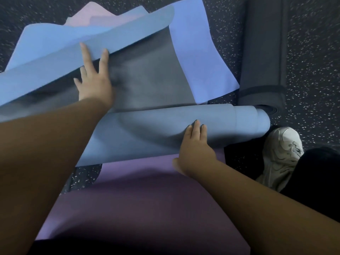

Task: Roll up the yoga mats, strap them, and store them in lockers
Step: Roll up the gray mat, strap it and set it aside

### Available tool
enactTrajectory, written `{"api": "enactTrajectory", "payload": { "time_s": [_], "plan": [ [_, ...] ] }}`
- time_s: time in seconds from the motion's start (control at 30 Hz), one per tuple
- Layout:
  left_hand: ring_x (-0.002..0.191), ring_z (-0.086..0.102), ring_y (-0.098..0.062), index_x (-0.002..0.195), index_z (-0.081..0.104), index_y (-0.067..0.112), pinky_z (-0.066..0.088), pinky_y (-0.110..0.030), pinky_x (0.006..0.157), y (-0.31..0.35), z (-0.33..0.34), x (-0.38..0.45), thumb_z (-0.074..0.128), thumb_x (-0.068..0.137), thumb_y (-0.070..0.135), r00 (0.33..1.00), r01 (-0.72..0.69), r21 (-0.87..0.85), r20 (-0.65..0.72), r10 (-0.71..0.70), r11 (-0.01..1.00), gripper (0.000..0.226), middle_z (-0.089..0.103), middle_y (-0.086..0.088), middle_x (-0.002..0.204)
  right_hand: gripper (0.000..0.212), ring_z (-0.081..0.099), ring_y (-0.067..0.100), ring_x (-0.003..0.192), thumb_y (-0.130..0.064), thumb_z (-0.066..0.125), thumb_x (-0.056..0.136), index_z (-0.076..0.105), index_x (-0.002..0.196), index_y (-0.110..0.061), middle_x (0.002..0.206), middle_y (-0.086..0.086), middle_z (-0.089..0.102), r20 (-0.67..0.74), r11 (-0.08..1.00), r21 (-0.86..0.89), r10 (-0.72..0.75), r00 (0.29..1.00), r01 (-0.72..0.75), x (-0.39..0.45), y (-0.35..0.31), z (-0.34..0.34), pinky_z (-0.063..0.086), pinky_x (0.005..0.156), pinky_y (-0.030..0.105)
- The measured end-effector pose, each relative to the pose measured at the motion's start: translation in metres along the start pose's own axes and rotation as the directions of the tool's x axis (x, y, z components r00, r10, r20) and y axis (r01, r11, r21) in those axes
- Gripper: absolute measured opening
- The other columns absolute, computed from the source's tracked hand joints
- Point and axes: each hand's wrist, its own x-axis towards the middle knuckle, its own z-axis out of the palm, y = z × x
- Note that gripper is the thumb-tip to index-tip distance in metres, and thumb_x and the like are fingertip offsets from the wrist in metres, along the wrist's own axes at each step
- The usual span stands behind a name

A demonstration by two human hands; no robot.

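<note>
speckled dark floor (312,52) under me. nearest, i see a purple mat (147,190), then the blue mat (147,129) half rolled on it, my right hand (193,150) flat on the roll. left hand (93,80), fingers straight, presses the far flap. strapped dark roll (263,61) and shoe (281,150) crowd the right.

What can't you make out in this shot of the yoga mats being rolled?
All in the head view:
- Left part of the blue mat roll: hidden behind the left forearm.
- Purple mat: near end lost in shadow and cut off by the bottom edge.
- Pink mat: mostly covered by the blue mats.
- Dark strapped roll: far end cut off by the top edge.
- Lockers: none in view.
- Left hand: palm contact hidden under the hand.
</note>
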Motion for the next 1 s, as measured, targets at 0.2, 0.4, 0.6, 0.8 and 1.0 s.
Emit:
{"api": "enactTrajectory", "payload": {
  "time_s": [0.2, 0.4, 0.6, 0.8, 1.0],
  "plan": [
    [0.139, 0.022, -0.037, 0.153, 0.016, 0.023, 0.011, -0.053, 0.116, 0.013, -0.013, -0.008, 0.055, 0.087, 0.01, 0.987, -0.152, 0.015, -0.043, 0.152, 0.988, 0.077, -0.015, -0.015, 0.158, 0.093, -0.023, 0.025, 0.144, -0.039, 0.051, 0.093, -0.014, 0.15, -0.006, 0.157, 0.005, -0.025, -0.021, 0.996, 0.071, -0.046, 0.999, 0.048, 0.01, 0.01, -0.013, 0.029, 0.11, 0.038],
    [0.14, 0.02, -0.031, 0.145, 0.022, 0.0, 0.013, -0.045, 0.114, 0.018, -0.016, -0.031, 0.053, 0.089, 0.016, 0.988, -0.153, 0.123, 0.007, 0.154, 0.981, 0.066, -0.012, -0.015, 0.159, 0.084, -0.023, 0.019, 0.144, -0.029, 0.05, 0.093, -0.007, 0.152, -0.011, 0.157, 0.001, -0.024, 0.0, 0.986, 0.148, -0.072, 0.997, 0.071, 0.013, 0.016, -0.022, 0.026, 0.112, 0.035],
    [0.137, 0.026, -0.033, 0.146, 0.02, -0.005, 0.016, -0.046, 0.112, 0.012, -0.024, -0.079, 0.053, 0.089, 0.013, 0.97, -0.239, 0.159, 0.093, 0.227, 0.958, 0.068, -0.006, -0.019, 0.159, 0.086, -0.023, 0.019, 0.144, -0.027, 0.051, 0.09, -0.005, 0.152, -0.01, 0.157, 0.001, -0.023, -0.023, 0.983, 0.174, -0.048, 0.999, 0.052, 0.013, 0.013, -0.022, 0.031, 0.108, 0.035],
    [0.141, 0.026, -0.033, 0.146, 0.019, -0.006, 0.019, -0.046, 0.115, 0.008, -0.022, -0.145, 0.063, 0.086, 0.025, 0.944, -0.283, 0.237, 0.241, 0.226, 0.929, 0.081, -0.001, -0.022, 0.158, 0.089, -0.022, 0.02, 0.144, -0.032, 0.053, 0.09, -0.006, 0.152, -0.008, 0.157, 0.002, -0.023, -0.039, 0.985, 0.147, -0.088, 0.995, 0.093, 0.009, 0.019, -0.018, 0.026, 0.111, 0.034],
    [0.145, 0.009, -0.02, 0.149, -0.003, 0.001, 0.009, -0.039, 0.117, 0.005, -0.014, -0.163, 0.045, 0.096, 0.029, 0.921, -0.272, 0.296, 0.355, 0.159, 0.916, 0.076, -0.025, -0.015, 0.155, 0.091, -0.025, 0.021, 0.144, -0.032, 0.053, 0.091, -0.01, 0.151, -0.007, 0.157, 0.003, -0.025, -0.039, 0.985, 0.133, -0.104, 0.994, 0.108, 0.002, 0.02, -0.013, 0.022, 0.114, 0.035]
  ]
}}
